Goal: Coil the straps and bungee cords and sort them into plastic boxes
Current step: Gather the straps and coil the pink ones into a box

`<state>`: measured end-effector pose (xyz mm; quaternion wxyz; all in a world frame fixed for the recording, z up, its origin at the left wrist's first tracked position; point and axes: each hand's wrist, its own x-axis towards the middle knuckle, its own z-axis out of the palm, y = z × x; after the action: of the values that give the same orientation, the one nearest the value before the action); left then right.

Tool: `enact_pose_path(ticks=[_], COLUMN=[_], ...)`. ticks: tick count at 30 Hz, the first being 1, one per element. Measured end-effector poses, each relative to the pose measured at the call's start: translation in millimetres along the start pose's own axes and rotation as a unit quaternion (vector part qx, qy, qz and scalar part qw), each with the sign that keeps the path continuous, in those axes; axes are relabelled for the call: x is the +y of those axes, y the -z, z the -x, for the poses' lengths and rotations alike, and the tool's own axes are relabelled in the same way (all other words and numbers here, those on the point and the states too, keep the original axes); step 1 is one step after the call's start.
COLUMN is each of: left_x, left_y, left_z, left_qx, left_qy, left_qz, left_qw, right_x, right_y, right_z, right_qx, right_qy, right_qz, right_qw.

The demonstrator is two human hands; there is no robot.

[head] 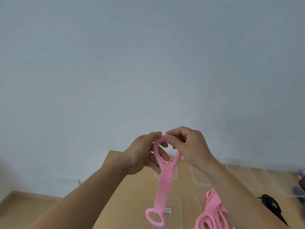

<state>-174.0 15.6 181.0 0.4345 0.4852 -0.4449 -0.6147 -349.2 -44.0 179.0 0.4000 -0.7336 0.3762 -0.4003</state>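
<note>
The left hand and right hand both pinched the top loop of a flat pink elastic strap, letting it hang straight, probably to start coiling.

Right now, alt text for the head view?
The left hand and right hand hold up a pink strap by its top loop; it hangs down to a second loop. Below, more pink straps lie heaped among clear plastic boxes on a wooden table.
</note>
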Motion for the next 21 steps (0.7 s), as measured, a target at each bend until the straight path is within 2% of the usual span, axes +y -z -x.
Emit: enact_pose_path(ticks=[7, 12, 17, 21], left_x=[3, 0, -3, -9], left_y=[2, 8, 6, 6], left_z=[0, 2, 4, 6], left_qx=[-0.019, -0.014, -0.017, 0.014], left_qy=[-0.014, -0.042, -0.054, -0.047], left_qz=[0.006, 0.005, -0.020, -0.026], left_qw=[1.000, 0.999, 0.998, 0.998], right_x=[3, 4, 5, 7], right_y=[-7, -4, 1, 1], right_z=[4, 5, 4, 7], right_qx=[0.015, -0.025, -0.088, -0.072], right_qy=[0.044, -0.017, -0.087, -0.063], right_qz=[-0.008, -0.079, -0.062, -0.048], right_qw=[0.999, 0.996, 0.990, 0.994])
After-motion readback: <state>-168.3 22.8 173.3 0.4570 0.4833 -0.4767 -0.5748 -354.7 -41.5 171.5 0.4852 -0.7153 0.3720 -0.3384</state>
